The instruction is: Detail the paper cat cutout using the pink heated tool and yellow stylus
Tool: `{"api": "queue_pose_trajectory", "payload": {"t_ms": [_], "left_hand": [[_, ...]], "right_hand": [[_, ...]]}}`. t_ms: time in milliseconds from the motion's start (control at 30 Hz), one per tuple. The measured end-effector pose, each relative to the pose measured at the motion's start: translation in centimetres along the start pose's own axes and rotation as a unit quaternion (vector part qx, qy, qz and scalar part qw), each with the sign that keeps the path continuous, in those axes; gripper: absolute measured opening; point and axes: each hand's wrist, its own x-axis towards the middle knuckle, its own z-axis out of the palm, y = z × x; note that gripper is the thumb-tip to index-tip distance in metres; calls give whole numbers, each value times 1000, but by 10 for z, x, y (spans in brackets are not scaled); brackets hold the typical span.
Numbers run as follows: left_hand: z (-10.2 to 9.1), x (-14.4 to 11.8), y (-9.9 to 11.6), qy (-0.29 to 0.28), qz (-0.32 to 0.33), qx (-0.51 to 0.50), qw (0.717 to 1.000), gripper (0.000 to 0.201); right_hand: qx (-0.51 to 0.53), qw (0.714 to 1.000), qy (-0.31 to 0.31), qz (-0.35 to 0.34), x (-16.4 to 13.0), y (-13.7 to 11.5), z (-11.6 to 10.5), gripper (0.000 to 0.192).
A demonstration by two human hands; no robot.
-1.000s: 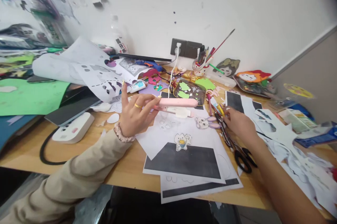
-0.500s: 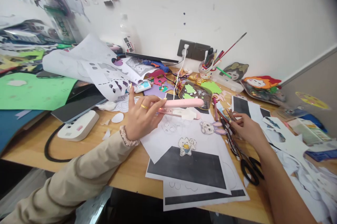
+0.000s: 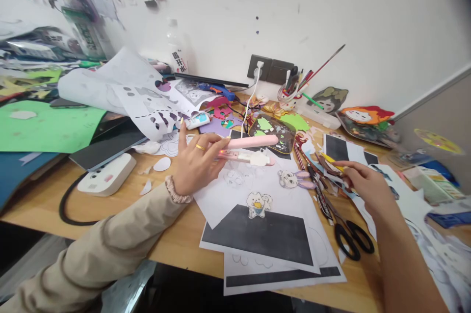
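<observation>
A pink hair straightener (image 3: 253, 143) with a white cord is gripped in my left hand (image 3: 198, 158) above the papers. Its arms stand apart, and a small white cutout (image 3: 259, 158) lies on the lower one. My right hand (image 3: 362, 180) pinches a slim yellow stick-like tool (image 3: 333, 160) at the right; its exact kind is not clear. Below that hand lie black-handled scissors (image 3: 348, 240) and several pens. Between my hands, a white cat cutout (image 3: 258, 204) rests on a black-and-white sheet (image 3: 261, 237), and a rabbit cutout (image 3: 290, 179) with purple ears lies further right.
At the left are a white power strip (image 3: 106, 174), a dark tablet-like slab (image 3: 108, 146) and green paper (image 3: 47, 126). A pen cup (image 3: 290, 97) stands by the wall socket (image 3: 270, 71). Paper scraps (image 3: 423, 234) crowd the right side.
My right hand has moved right and slightly toward me, off the pens, with the yellow tool now showing in its fingers. My left hand stays nearly in place with the hair straightener.
</observation>
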Motion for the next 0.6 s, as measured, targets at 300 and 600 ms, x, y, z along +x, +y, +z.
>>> {"api": "queue_pose_trajectory", "payload": {"t_ms": [300, 600], "left_hand": [[0, -1, -2, -6, -10, -4, 1000, 30], [0, -1, 0, -15, -17, -26, 999, 30]], "right_hand": [[114, 991, 70, 6, 1, 0, 0, 25], [208, 959, 180, -69, 1, -3, 4, 27]]}}
